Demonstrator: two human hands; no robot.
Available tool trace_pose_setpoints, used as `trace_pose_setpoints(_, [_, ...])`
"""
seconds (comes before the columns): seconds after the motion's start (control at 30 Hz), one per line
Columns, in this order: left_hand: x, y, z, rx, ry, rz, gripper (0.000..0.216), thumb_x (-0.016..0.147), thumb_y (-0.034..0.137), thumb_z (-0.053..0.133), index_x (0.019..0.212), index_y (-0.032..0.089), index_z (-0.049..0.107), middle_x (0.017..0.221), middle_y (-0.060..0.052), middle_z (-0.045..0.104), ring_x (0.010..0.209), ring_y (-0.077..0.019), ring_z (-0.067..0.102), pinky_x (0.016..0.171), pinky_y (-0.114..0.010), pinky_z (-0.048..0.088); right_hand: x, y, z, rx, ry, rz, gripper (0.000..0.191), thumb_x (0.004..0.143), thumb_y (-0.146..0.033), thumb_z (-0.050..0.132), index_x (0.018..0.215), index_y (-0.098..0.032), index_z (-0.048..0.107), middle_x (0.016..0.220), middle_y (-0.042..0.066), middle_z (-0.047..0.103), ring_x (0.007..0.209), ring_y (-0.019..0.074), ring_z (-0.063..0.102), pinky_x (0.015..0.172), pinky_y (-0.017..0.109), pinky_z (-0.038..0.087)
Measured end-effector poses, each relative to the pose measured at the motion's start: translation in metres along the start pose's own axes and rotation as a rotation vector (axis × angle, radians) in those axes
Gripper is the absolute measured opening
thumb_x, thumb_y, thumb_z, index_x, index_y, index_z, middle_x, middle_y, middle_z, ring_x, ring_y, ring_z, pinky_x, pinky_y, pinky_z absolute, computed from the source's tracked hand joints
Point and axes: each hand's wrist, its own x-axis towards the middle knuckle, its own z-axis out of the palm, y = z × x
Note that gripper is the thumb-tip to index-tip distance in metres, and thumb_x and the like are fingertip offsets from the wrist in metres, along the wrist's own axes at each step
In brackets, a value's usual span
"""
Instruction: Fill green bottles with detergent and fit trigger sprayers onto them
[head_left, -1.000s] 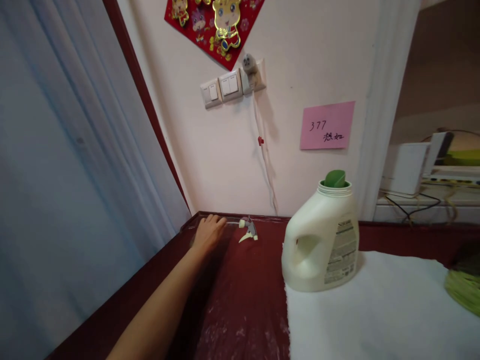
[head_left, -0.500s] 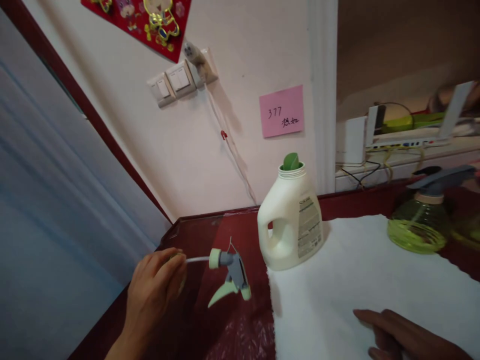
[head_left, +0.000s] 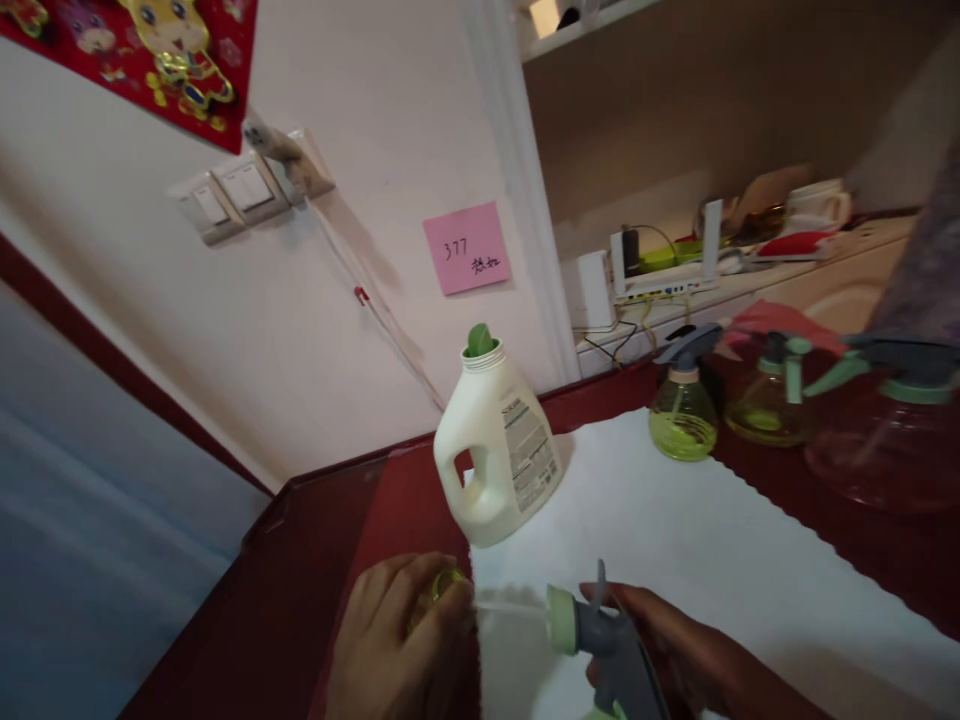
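Observation:
My left hand [head_left: 397,635] is closed around a small yellow-green bottle [head_left: 448,580], of which only the rim shows between the fingers. A thin clear tube [head_left: 514,606] runs from that hand to a grey spray head [head_left: 616,650] with a pale green collar. Behind the spray head my right hand [head_left: 675,640] has its fingers curled round it, partly hidden. A cream detergent jug [head_left: 495,450] stands upright beyond my hands, a green piece [head_left: 480,340] sitting in its uncapped mouth. Under the spray head lies a white cloth or paper sheet [head_left: 600,500].
A yellow-green spray bottle [head_left: 682,420] stands at the sheet's far edge. Right of it are another spray bottle [head_left: 769,405] and a clear one with a dark head [head_left: 892,440]. A white router [head_left: 667,285] sits on the shelf; a pink note [head_left: 466,248] is on the wall.
My left hand has moved right with the bottle and spray head, to the sheet's edge. My right hand has come in from over the sheet and taken the spray head. The view has swung right.

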Motion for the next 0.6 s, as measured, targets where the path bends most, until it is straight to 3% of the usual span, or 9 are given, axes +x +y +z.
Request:
trace_pose_setpoints(0.13, [0.019, 0.015, 0.015, -0.04, 0.031, 0.102, 0.023, 0.092, 0.008, 0.059, 0.107, 0.024, 0.063, 0.105, -0.006, 0.074, 0.093, -0.0212, 0.065, 0.074, -0.033, 0.052, -0.018, -0.037, -0.005, 0.024, 0.006, -0.107, 0.059, 0.076, -0.057, 0.073, 0.126, -0.026, 0.066, 0.09, 0.002, 0.074, 0.079, 0.0201, 0.069, 0.07, 0.028, 0.054])
trace_pose_setpoints(0.27, [0.031, 0.021, 0.028, -0.178, 0.036, 0.093, 0.018, 0.097, 0.012, 0.056, 0.11, 0.023, 0.063, 0.106, -0.006, 0.071, 0.092, -0.019, 0.065, 0.076, -0.03, 0.052, -0.037, -0.076, -0.021, -0.153, 0.184, -0.144, 0.045, 0.081, -0.054, 0.072, 0.117, -0.027, 0.074, 0.094, 0.004, 0.076, 0.092, 0.0263, 0.07, 0.084, 0.036, 0.058])
trace_pose_setpoints(0.47, [0.039, 0.033, 0.041, -0.542, 0.173, -0.299, 0.021, 0.101, 0.032, 0.058, 0.122, 0.031, 0.062, 0.108, -0.002, 0.069, 0.096, -0.0182, 0.065, 0.08, -0.028, 0.054, -0.048, -0.109, -0.063, -0.427, 0.483, -0.29, 0.056, 0.08, -0.065, 0.07, 0.121, -0.027, 0.073, 0.115, 0.009, 0.079, 0.099, 0.0325, 0.073, 0.079, 0.039, 0.064])
trace_pose_setpoints(0.6, [0.044, 0.047, 0.048, -0.866, 0.313, -0.608, 0.023, 0.098, 0.043, 0.063, 0.118, 0.034, 0.064, 0.113, -0.003, 0.069, 0.095, -0.0204, 0.067, 0.085, -0.034, 0.054, -0.042, -0.117, -0.084, -0.477, 0.607, -0.343, 0.058, 0.082, -0.065, 0.068, 0.122, -0.023, 0.07, 0.083, 0.005, 0.078, 0.065, 0.025, 0.071, 0.053, 0.033, 0.061])
